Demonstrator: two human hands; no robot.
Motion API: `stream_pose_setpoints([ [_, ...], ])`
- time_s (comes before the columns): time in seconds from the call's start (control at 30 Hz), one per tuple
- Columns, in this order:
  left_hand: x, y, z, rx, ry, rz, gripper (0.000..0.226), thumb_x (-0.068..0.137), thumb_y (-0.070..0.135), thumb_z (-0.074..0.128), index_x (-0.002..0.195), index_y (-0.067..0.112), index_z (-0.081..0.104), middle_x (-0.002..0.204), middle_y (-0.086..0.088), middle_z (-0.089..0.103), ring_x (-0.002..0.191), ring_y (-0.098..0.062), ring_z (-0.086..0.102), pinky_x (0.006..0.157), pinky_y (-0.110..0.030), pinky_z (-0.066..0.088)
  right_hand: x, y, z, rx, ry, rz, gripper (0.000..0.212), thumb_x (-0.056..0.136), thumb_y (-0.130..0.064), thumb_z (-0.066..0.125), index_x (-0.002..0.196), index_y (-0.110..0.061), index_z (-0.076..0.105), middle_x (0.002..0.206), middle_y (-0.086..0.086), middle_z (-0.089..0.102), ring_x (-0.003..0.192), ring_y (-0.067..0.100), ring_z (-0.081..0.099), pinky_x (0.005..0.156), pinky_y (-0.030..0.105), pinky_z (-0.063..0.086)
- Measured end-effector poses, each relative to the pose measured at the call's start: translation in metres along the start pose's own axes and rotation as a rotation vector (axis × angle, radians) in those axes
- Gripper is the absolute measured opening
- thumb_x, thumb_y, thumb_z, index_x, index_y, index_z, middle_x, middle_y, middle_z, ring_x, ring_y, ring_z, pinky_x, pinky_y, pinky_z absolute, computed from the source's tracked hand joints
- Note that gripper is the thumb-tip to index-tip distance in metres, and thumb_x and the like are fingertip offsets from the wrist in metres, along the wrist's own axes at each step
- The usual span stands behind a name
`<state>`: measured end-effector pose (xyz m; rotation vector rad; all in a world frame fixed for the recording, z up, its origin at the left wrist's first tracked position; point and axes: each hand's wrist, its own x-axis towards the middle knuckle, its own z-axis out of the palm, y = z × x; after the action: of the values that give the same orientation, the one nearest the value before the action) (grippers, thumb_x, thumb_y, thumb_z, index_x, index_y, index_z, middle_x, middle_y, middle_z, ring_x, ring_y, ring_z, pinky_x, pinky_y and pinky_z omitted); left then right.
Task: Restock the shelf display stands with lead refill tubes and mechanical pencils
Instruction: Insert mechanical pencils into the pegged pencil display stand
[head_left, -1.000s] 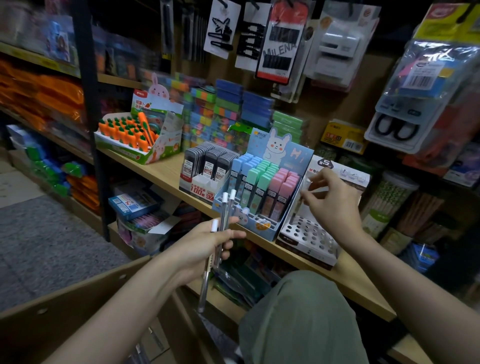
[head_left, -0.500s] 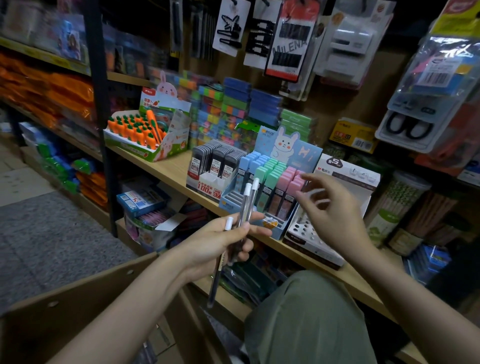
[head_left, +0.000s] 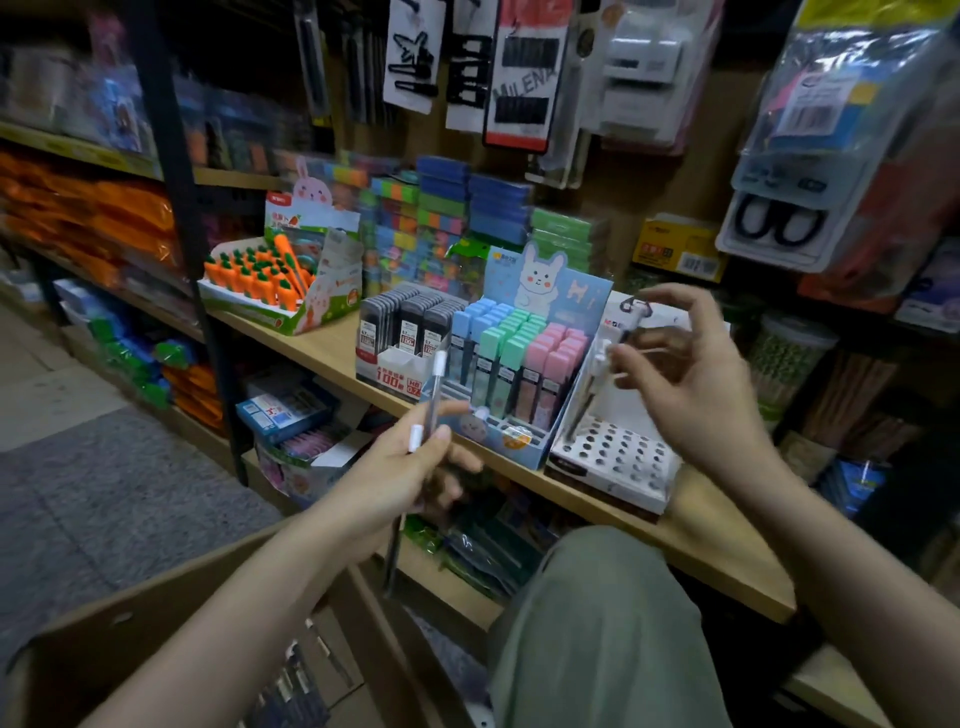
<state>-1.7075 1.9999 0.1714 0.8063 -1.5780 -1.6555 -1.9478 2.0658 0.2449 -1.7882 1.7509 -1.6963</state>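
Pencils are what remains: my left hand (head_left: 410, 467), at lower centre of the frame, curls around 2 mechanical pencils (head_left: 428, 410), their white caps pointing up toward the shelf (head_left: 691, 525). My right hand (head_left: 696, 384), right of centre, is half closed with its fingertips pinching 1 more pencil (head_left: 605, 364), blurred, tip angled down over the white pencil stand (head_left: 613, 457). I cannot tell whether the tip has reached a hole.

Every hole I can see in that stand's perforated top looks empty, so I judge the pencil half of the job barely begun. Just left of it, the blue rabbit display (head_left: 524, 364) has full rows of blue, green and pink lead refill tubes, and the black refill box (head_left: 405, 332) further left also looks packed, so the refill side appears done or nearly so.

At the bottom left of the frame the cardboard carton (head_left: 156, 613) holds more stock, though it is too dark to identify. What is left, as I read it: seat this pencil, then the 2 in my left hand, then keep filling holes.
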Motion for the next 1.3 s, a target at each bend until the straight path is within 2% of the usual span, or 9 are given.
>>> stream_pose_setpoints([
  [0.13,0.005,-0.003,0.004,-0.024,0.038,-0.031,0.026,0.104,0.024,0.038,0.124,0.030,0.054,0.061,0.006,0.044,0.047,-0.006,0.028,0.044,-0.020,0.024,0.011,0.027,-0.032,-0.294,0.127,-0.100,0.040,0.089,-0.016,0.068,0.113,-0.040,0.046,0.082,-0.014,0.067,0.076,-0.003,0.066,0.068,0.020,0.057],
  [0.3,0.016,0.009,0.031,-0.252,0.056,-0.112,0.036,0.098,0.002,0.046,0.127,0.024,0.051,0.064,0.003,0.048,0.052,-0.009,0.037,0.049,-0.022,0.031,0.022,0.051,-0.018,-0.285,0.101,-0.072,0.039,0.090,-0.010,0.065,0.116,-0.032,0.046,0.081,-0.009,0.066,0.077,0.005,0.065,0.072,0.035,0.058],
  [0.47,0.021,0.015,0.046,-0.303,0.009,-0.117,0.050,0.093,-0.012,0.036,0.133,0.017,0.046,0.078,-0.005,0.053,0.065,-0.014,0.043,0.061,-0.029,0.032,0.026,0.066,-0.006,-0.322,0.064,-0.115,0.040,0.090,-0.010,0.066,0.116,-0.032,0.046,0.072,-0.017,0.058,0.072,-0.002,0.061,0.058,0.018,0.045],
  [0.57,0.022,0.014,0.050,-0.324,0.011,-0.118,0.047,0.095,-0.010,0.037,0.134,0.015,0.046,0.082,-0.008,0.062,0.069,-0.016,0.053,0.065,-0.031,0.045,0.025,0.074,-0.003,-0.328,0.059,-0.088,0.039,0.090,-0.011,0.065,0.119,-0.030,0.047,0.075,-0.016,0.058,0.072,0.006,0.060,0.065,0.023,0.043],
  [0.67,0.021,0.012,0.051,-0.356,0.009,-0.145,0.043,0.098,-0.003,0.042,0.133,0.022,0.047,0.099,-0.013,0.068,0.069,-0.018,0.062,0.068,-0.039,0.057,0.026,0.076,-0.002,-0.306,0.069,-0.071,0.038,0.090,-0.011,0.066,0.119,-0.030,0.049,0.076,-0.020,0.057,0.073,-0.006,0.057,0.061,0.012,0.039],
  [0.77,0.022,0.009,0.054,-0.285,-0.006,-0.141,0.045,0.101,0.001,0.040,0.136,0.028,0.044,0.095,-0.009,0.067,0.056,-0.011,0.049,0.050,-0.023,0.044,0.029,0.076,-0.001,-0.285,0.059,-0.026,0.036,0.091,-0.012,0.065,0.118,-0.030,0.049,0.077,-0.019,0.058,0.077,0.008,0.062,0.068,0.021,0.045],
  [0.87,0.026,0.006,0.057,-0.250,0.018,-0.123,0.045,0.102,0.002,0.038,0.139,0.026,0.041,0.081,-0.003,0.059,0.053,-0.008,0.034,0.046,-0.020,0.029,0.033,0.074,0.001,-0.298,0.055,0.008,0.035,0.091,-0.012,0.064,0.117,-0.031,0.050,0.078,-0.018,0.057,0.081,0.013,0.062,0.072,0.025,0.045],
  [1.03,0.025,0.007,0.060,-0.244,-0.006,-0.144,0.043,0.099,-0.005,0.037,0.133,0.019,0.047,0.090,-0.008,0.062,0.061,-0.011,0.041,0.050,-0.022,0.032,0.036,0.070,0.006,-0.293,0.071,0.045,0.033,0.085,-0.010,0.072,0.110,-0.028,0.061,0.086,-0.006,0.067,0.080,0.010,0.067,0.078,0.037,0.059],
  [1.3,0.018,0.002,0.060,-0.239,-0.090,-0.052,0.030,0.099,-0.004,0.041,0.127,0.006,0.046,0.104,-0.012,0.070,0.063,-0.010,0.051,0.052,-0.019,0.041,0.037,0.073,0.012,-0.254,0.128,0.125,0.039,0.081,-0.009,0.076,0.104,-0.039,0.063,0.080,-0.017,0.063,0.078,0.000,0.063,0.078,0.036,0.059],
])
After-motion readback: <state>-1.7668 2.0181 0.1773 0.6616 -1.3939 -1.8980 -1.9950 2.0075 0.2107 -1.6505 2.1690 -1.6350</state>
